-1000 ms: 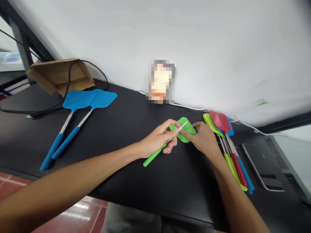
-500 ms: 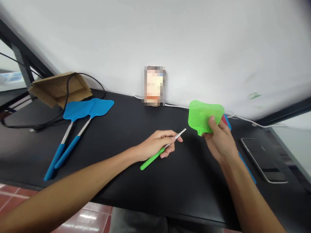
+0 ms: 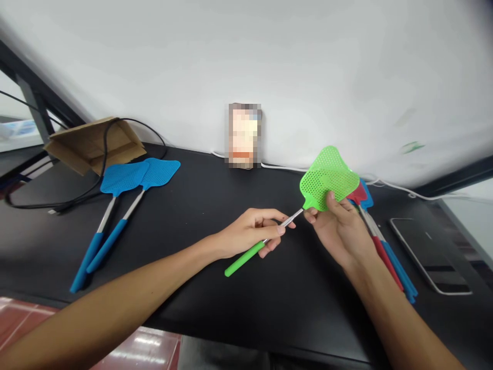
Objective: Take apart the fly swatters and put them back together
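Observation:
My left hand (image 3: 262, 234) is closed around the metal rod of a green fly swatter handle (image 3: 244, 258), its green grip slanting down to the left. In my right hand (image 3: 342, 226) is a green perforated swatter head (image 3: 329, 172), pinched between thumb and fingers. The rod's upper tip meets the narrow neck of the head; how deep it sits inside cannot be made out. Both pieces are held above the black table. Behind my right wrist lie red and blue fly swatters (image 3: 385, 252), partly hidden by that hand.
Two blue fly swatters (image 3: 123, 221) lie at the left, near an open cardboard box (image 3: 96, 141) and a black cable (image 3: 106, 139). A phone (image 3: 427, 254) rests at the far right. A pixelated upright object (image 3: 245, 136) leans on the white wall, with a white cable beside it.
The green head has tilted and come to the rod's tip; a gap separated them before. More of the red and blue swatters now shows at the right.

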`<act>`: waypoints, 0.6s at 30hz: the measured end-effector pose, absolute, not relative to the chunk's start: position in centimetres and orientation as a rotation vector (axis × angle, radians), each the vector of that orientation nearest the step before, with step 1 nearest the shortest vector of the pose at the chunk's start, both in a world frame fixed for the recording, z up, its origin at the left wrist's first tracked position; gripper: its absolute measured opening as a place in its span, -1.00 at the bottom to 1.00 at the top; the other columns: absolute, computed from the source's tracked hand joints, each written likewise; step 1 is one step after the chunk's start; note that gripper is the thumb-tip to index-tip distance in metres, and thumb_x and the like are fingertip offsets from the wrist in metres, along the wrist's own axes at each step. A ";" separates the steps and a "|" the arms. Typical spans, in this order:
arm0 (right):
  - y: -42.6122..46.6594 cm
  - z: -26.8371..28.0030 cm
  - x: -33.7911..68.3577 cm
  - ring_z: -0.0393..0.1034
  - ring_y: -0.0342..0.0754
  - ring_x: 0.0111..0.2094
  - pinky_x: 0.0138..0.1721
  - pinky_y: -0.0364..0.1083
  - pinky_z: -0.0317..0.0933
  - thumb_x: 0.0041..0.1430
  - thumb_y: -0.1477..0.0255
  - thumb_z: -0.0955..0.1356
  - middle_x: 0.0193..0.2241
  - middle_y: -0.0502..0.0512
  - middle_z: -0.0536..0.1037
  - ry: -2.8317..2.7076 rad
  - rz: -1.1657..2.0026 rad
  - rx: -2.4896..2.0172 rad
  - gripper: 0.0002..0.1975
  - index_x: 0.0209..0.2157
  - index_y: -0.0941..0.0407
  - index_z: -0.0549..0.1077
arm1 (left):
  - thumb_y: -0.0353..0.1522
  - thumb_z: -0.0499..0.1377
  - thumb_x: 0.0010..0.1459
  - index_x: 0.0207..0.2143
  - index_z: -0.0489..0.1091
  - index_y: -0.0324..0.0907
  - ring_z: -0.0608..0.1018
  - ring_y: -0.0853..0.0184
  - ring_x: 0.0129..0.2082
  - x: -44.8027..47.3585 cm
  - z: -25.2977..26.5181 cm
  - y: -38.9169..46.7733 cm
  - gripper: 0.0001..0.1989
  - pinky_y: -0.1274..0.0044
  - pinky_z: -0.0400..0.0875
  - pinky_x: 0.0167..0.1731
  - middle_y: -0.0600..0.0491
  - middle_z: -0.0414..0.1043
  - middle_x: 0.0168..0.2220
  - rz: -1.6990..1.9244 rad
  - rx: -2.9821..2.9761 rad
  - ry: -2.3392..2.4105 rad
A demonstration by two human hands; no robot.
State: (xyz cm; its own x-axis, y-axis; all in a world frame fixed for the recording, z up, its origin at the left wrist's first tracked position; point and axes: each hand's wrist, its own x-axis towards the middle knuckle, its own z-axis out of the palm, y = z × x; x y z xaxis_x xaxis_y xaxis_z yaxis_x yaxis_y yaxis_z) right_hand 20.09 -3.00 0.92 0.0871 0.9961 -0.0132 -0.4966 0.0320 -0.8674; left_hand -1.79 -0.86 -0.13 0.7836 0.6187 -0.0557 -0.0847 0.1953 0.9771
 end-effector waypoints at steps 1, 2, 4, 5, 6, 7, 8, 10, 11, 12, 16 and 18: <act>-3.0 0.9 20.1 0.30 -0.18 -0.37 -0.41 -0.12 0.26 0.22 0.32 0.50 -0.20 -0.06 0.48 -0.765 1.342 -0.858 -0.91 -0.25 -0.04 0.55 | -0.22 0.18 0.34 0.01 0.47 -0.25 0.38 0.48 -0.65 -1.8 -0.1 -0.9 -0.67 0.58 0.29 -0.52 0.15 0.38 -0.56 0.520 1.293 0.500; -3.1 1.0 20.0 0.30 -0.17 -0.37 -0.40 -0.12 0.26 0.22 0.32 0.50 -0.18 -0.06 0.48 -0.770 1.341 -0.864 -0.91 -0.25 -0.05 0.55 | -0.22 0.18 0.34 0.01 0.47 -0.26 0.38 0.48 -0.65 -1.8 -0.1 -0.9 -0.67 0.57 0.29 -0.52 0.15 0.37 -0.56 0.519 1.295 0.500; -3.2 1.0 20.0 0.29 -0.17 -0.37 -0.39 -0.11 0.26 0.23 0.32 0.49 -0.17 -0.07 0.48 -0.786 1.337 -0.872 -0.92 -0.25 -0.07 0.55 | -0.23 0.17 0.35 0.02 0.47 -0.27 0.38 0.47 -0.65 -1.8 -0.1 -0.9 -0.67 0.57 0.30 -0.51 0.15 0.36 -0.57 0.524 1.299 0.497; -3.2 1.0 20.0 0.29 -0.16 -0.36 -0.39 -0.10 0.26 0.24 0.32 0.49 -0.16 -0.07 0.48 -0.795 1.332 -0.875 -0.93 -0.25 -0.07 0.55 | -0.23 0.16 0.35 0.02 0.47 -0.27 0.38 0.47 -0.65 -1.8 -0.1 -0.9 -0.68 0.57 0.30 -0.51 0.15 0.36 -0.57 0.527 1.300 0.495; -3.2 1.0 20.0 0.29 -0.15 -0.36 -0.38 -0.10 0.26 0.24 0.31 0.48 -0.15 -0.07 0.48 -0.806 1.323 -0.879 -0.94 -0.26 -0.08 0.55 | -0.24 0.16 0.36 0.02 0.47 -0.27 0.37 0.47 -0.65 -1.8 -0.1 -0.9 -0.68 0.57 0.30 -0.51 0.15 0.36 -0.56 0.529 1.300 0.493; -3.2 1.0 20.0 0.29 -0.14 -0.36 -0.38 -0.09 0.26 0.24 0.30 0.48 -0.15 -0.07 0.49 -0.818 1.312 -0.887 -0.94 -0.26 -0.08 0.54 | -0.25 0.15 0.36 0.02 0.47 -0.27 0.37 0.48 -0.65 -1.8 -0.2 -0.8 -0.69 0.57 0.29 -0.51 0.15 0.37 -0.56 0.529 1.299 0.490; -3.2 1.0 19.9 0.29 -0.14 -0.36 -0.38 -0.08 0.26 0.24 0.29 0.48 -0.14 -0.07 0.49 -0.828 1.303 -0.899 -0.94 -0.26 -0.09 0.54 | -0.25 0.15 0.36 0.02 0.46 -0.27 0.37 0.48 -0.65 -1.8 -0.2 -0.8 -0.69 0.58 0.29 -0.51 0.15 0.37 -0.56 0.528 1.296 0.487; -3.2 1.0 19.9 0.30 -0.12 -0.36 -0.37 -0.07 0.28 0.23 0.27 0.48 -0.14 -0.05 0.51 -0.838 1.288 -0.923 -0.91 -0.26 -0.09 0.53 | -0.25 0.15 0.37 0.03 0.46 -0.26 0.38 0.47 -0.65 -1.8 -0.2 -0.8 -0.69 0.58 0.30 -0.52 0.14 0.37 -0.56 0.522 1.288 0.479; -3.2 1.0 19.8 0.30 -0.12 -0.36 -0.37 -0.06 0.28 0.21 0.25 0.49 -0.14 -0.05 0.51 -0.835 1.283 -0.931 -0.89 -0.26 -0.08 0.53 | -0.25 0.14 0.37 0.03 0.46 -0.26 0.38 0.47 -0.65 -1.8 -0.2 -0.8 -0.69 0.58 0.30 -0.52 0.14 0.37 -0.55 0.521 1.285 0.475; -3.2 0.9 19.7 0.31 -0.11 -0.36 -0.37 -0.06 0.29 0.20 0.24 0.50 -0.15 -0.04 0.52 -0.830 1.282 -0.933 -0.87 -0.27 -0.07 0.52 | -0.25 0.14 0.38 0.03 0.46 -0.26 0.38 0.47 -0.64 -1.8 -0.2 -0.7 -0.69 0.57 0.30 -0.51 0.14 0.38 -0.55 0.520 1.283 0.472; -3.2 0.9 19.3 0.33 -0.11 -0.36 -0.34 -0.05 0.31 0.22 0.24 0.49 -0.19 -0.04 0.53 -0.819 1.295 -0.904 -0.87 -0.29 -0.06 0.51 | -0.24 0.11 0.40 0.04 0.46 -0.29 0.38 0.47 -0.64 -1.8 -0.1 -0.7 -0.66 0.56 0.31 -0.48 0.13 0.38 -0.55 0.511 1.287 0.478; -3.2 0.9 19.1 0.33 -0.12 -0.37 -0.34 -0.06 0.31 0.23 0.25 0.48 -0.20 -0.05 0.52 -0.810 1.300 -0.900 -0.89 -0.28 -0.06 0.51 | -0.24 0.10 0.40 0.04 0.46 -0.31 0.38 0.47 -0.64 -1.8 0.0 -0.7 -0.65 0.56 0.31 -0.48 0.12 0.38 -0.55 0.503 1.289 0.482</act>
